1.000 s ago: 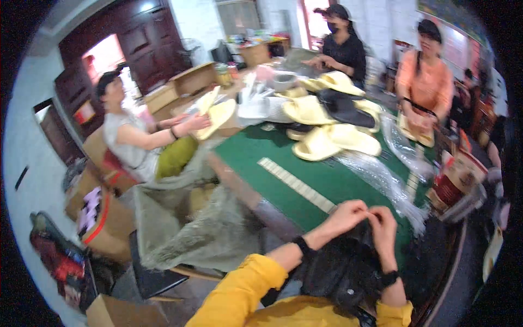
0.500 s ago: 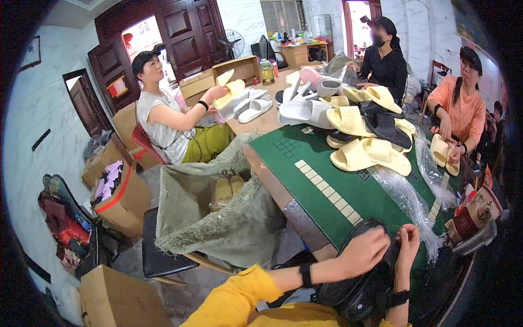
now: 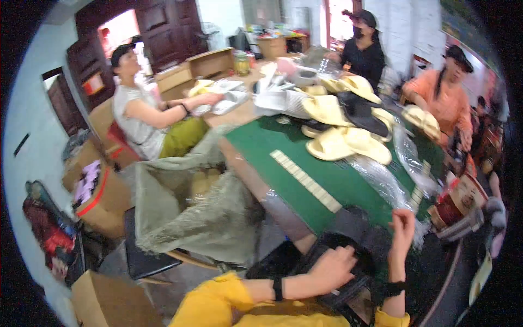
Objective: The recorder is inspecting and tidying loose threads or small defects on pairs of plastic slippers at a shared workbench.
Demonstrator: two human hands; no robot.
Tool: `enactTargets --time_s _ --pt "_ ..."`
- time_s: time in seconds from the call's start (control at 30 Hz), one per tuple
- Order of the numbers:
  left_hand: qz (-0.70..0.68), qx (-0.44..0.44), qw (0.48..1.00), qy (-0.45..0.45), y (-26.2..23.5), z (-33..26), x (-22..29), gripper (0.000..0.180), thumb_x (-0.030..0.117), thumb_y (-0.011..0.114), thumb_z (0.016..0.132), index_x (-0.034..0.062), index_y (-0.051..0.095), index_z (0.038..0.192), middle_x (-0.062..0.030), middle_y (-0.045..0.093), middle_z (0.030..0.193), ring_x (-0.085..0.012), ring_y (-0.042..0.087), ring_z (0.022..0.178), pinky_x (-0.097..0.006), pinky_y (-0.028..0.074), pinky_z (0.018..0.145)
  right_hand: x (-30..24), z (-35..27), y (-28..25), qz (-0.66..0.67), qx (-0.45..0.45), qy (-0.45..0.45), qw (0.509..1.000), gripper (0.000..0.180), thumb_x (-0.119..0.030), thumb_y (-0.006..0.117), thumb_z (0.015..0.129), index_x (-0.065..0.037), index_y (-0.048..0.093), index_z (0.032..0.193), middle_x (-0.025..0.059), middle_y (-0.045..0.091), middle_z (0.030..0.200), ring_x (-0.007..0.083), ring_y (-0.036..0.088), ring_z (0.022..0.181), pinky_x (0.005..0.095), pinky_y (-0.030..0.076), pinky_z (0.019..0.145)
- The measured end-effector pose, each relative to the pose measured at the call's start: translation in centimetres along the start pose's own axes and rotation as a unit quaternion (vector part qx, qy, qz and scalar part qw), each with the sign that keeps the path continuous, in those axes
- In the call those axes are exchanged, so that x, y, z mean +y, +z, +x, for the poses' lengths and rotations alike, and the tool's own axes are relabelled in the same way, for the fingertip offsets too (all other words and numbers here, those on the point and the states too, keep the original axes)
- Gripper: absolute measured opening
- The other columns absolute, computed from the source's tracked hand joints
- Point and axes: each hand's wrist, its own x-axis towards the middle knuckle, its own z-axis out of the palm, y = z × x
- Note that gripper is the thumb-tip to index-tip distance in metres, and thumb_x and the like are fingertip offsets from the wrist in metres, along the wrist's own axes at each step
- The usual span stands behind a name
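Observation:
At the near edge of the table lies a black article (image 3: 348, 223), blurred and partly covered, so its kind is hard to tell. My left hand (image 3: 333, 268) rests over its near part with fingers curled; blur hides whether they grip it. My right hand (image 3: 402, 230) is raised to the right of it, fingertips pinched together. Anything between them is too small to make out. Beyond my hands, cream slippers (image 3: 348, 144), a black slipper (image 3: 359, 114) and light grey slippers (image 3: 280, 103) are heaped on the green table top (image 3: 256, 144).
A row of pale tiles (image 3: 305, 180) and clear plastic bags (image 3: 381, 177) lie on the table. A cloth-lined bin (image 3: 201, 234) stands left, beside a black stool (image 3: 144, 250) and cardboard boxes (image 3: 106, 300). A red-and-white package (image 3: 460, 201) sits right. Three people work around the table.
My hands have moved apart: the left went down and left, the right stays raised. The view has shifted. The left co-worker's hand now reaches down to the slippers.

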Motion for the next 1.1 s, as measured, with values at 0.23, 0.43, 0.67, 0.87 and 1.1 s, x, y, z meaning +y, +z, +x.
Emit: enactTargets --time_s 0.23,0.43,0.67,0.87,1.1 --pt "0.119 0.085 0.987 -0.064 -7.9 -1.7 -11.8 0.021 0.022 0.067 0.076 0.0069 0.067 0.091 -0.0137 0.058 0.094 -0.0329 0.057 0.09 -0.045 0.049 0.077 -10.0 -4.6 -3.5 -0.011 -0.071 0.025 0.997 0.029 0.005 0.052 0.089 -0.003 0.057 0.117 0.0059 0.057 0.11 0.0143 0.059 0.099 0.0257 0.049 0.082" --pt "0.184 0.084 0.966 -0.162 -13.4 1.0 -33.1 0.037 0.003 0.061 0.072 0.0042 0.07 0.107 -0.0238 0.06 0.12 -0.0416 0.055 0.11 -0.048 0.043 0.096 -15.7 -10.3 -9.3 -0.107 -0.039 -0.007 0.994 0.022 0.003 0.059 0.088 0.0 0.063 0.11 0.0125 0.061 0.11 0.0184 0.066 0.092 0.0279 0.053 0.077" --pt "0.27 0.083 0.913 -0.294 -14.2 3.0 -59.3 0.048 -0.01 0.037 0.082 -0.0073 0.052 0.129 -0.024 0.03 0.151 -0.0402 0.033 0.136 -0.042 0.028 0.113 -21.2 -16.5 -19.7 -0.334 0.236 0.033 0.912 0.017 0.002 0.056 0.09 0.001 0.065 0.104 0.0076 0.067 0.097 0.0123 0.065 0.087 0.0262 0.051 0.075" --pt "0.294 0.207 0.886 -0.292 -11.1 1.3 -58.1 0.047 -0.002 0.046 0.09 0.0007 0.048 0.136 -0.023 0.03 0.151 -0.0393 0.032 0.137 -0.044 0.03 0.112 -19.9 -17.7 -35.1 -0.432 0.341 0.095 0.829 0.02 -0.012 0.058 0.091 0.0 0.066 0.106 0.0057 0.068 0.09 0.0121 0.063 0.083 0.0255 0.05 0.076" --pt "0.093 0.181 0.975 -0.091 -7.4 0.0 -37.4 0.042 0.005 0.045 0.094 0.0058 0.051 0.136 -0.0173 0.03 0.153 -0.0351 0.031 0.14 -0.043 0.028 0.113 -20.6 -11.9 -46.4 -0.559 0.301 0.122 0.763 0.031 -0.018 0.064 0.084 -0.002 0.065 0.112 0.0113 0.068 0.096 0.0167 0.064 0.087 0.0311 0.051 0.08"
